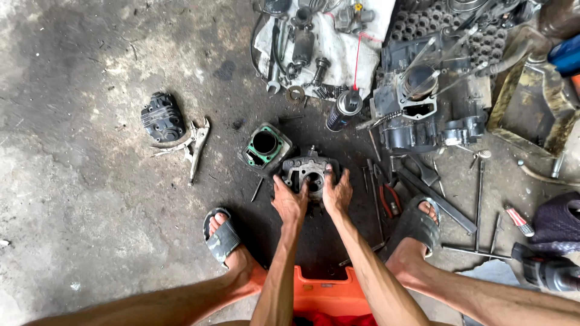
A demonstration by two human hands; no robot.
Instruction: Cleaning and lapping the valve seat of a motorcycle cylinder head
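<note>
Oil-stained concrete floor lies under both hands: left hand and right hand press, fingers curled, onto a metal engine part between the sandalled feet. It looks heavy, rigid, greasy; best gripped by its outer edges. A dark spray can with a silver top stands behind it.

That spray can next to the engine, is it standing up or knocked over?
Knocked over. The spray can lies on its side on the concrete floor, its cap end near the white cloth.
</note>
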